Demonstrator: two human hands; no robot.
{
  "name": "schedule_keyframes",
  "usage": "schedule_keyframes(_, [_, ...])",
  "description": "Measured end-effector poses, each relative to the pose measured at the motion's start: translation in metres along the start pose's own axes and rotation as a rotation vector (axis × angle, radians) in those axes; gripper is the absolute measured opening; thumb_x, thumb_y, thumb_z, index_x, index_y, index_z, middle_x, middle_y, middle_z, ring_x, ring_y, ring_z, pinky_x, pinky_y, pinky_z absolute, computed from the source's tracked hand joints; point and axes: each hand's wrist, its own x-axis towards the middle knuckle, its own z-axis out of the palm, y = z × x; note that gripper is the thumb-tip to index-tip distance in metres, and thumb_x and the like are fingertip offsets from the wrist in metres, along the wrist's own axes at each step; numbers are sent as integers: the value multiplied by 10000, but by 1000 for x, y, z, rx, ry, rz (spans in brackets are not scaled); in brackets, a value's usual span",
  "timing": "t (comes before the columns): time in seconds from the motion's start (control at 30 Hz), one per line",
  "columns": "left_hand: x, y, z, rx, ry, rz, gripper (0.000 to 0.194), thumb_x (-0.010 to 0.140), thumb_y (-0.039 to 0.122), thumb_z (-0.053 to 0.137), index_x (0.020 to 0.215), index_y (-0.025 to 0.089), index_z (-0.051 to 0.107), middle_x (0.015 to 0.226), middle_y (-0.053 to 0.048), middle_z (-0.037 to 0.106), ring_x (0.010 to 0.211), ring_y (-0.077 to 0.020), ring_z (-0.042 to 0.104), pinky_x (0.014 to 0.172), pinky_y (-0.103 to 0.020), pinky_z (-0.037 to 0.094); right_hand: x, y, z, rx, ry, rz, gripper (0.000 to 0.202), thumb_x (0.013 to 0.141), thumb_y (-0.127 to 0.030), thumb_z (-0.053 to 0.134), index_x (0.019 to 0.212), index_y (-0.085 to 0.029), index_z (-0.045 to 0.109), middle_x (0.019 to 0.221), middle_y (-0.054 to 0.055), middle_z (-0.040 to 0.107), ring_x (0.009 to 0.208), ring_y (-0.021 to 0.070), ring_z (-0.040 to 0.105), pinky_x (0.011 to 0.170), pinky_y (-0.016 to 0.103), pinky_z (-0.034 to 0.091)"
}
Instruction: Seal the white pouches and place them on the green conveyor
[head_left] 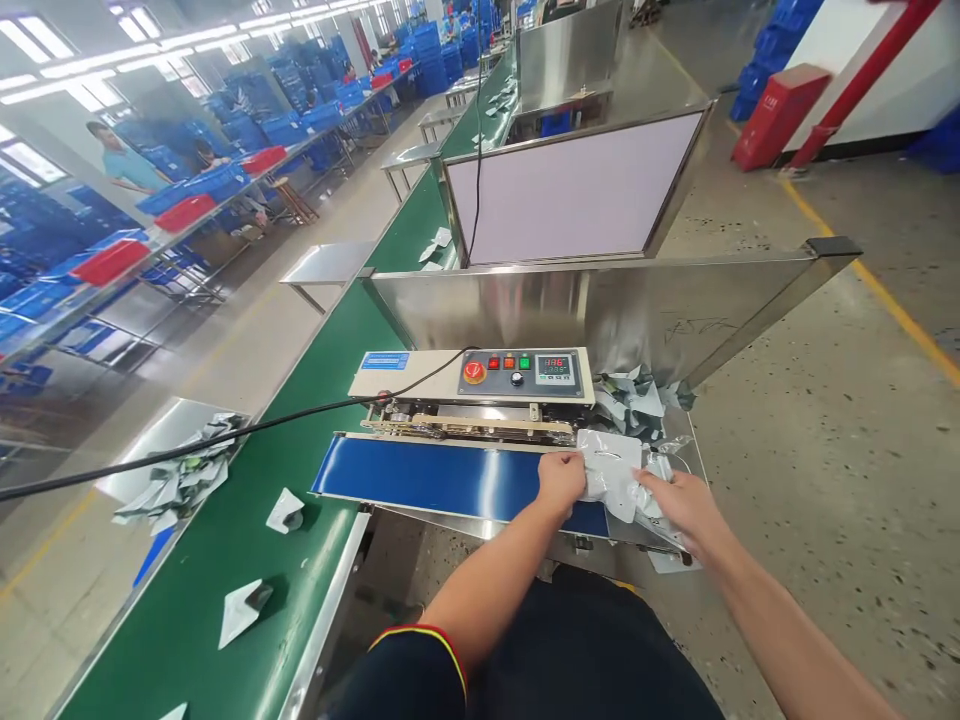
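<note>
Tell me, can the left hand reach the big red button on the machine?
Probably yes. The left hand holds the edge of a silvery pouch on the blue belt, and the red button sits just beyond it on the control panel, with nothing blocking the way.

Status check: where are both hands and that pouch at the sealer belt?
Left hand and right hand both gripping the white plastic pouch. Pouch at right end of the blue sealer belt. Heap of silvery pouches behind; belt lane otherwise open.
</note>
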Motion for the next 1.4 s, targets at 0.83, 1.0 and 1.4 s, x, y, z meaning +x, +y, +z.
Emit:
schedule_keyframes(0.83, [-44,4,-33,94,-226,414,403,1072,493,592,1028,182,844,898,-78,805,803,-223,683,800,-308,543,-53,-7,40,508,-61,-223,835,906,-878,736,1432,-231,717,1383,190,761,1178,362,778,977,468,674])
schedule_keyframes(1.0, [-39,-6,-26,54,-255,360,431,1040,553,621,1013,181,837,882,-57,782,783,-202,628,730,-275,492,-49,16,27,286,33,-162,726,845,-881,753,1061,-190,810,1004,156,826,958,359,799,880,458,678])
schedule_keyframes(1.4, [-13,-12,6,-12,-4,5,573,936,512,669,518,234,392,576,42,300,645,-145,273,624,-276,310,3,33,27,240,34,85,344,881,-594,732,965,-262,700,858,146,809,757,356,809,684,453,702])
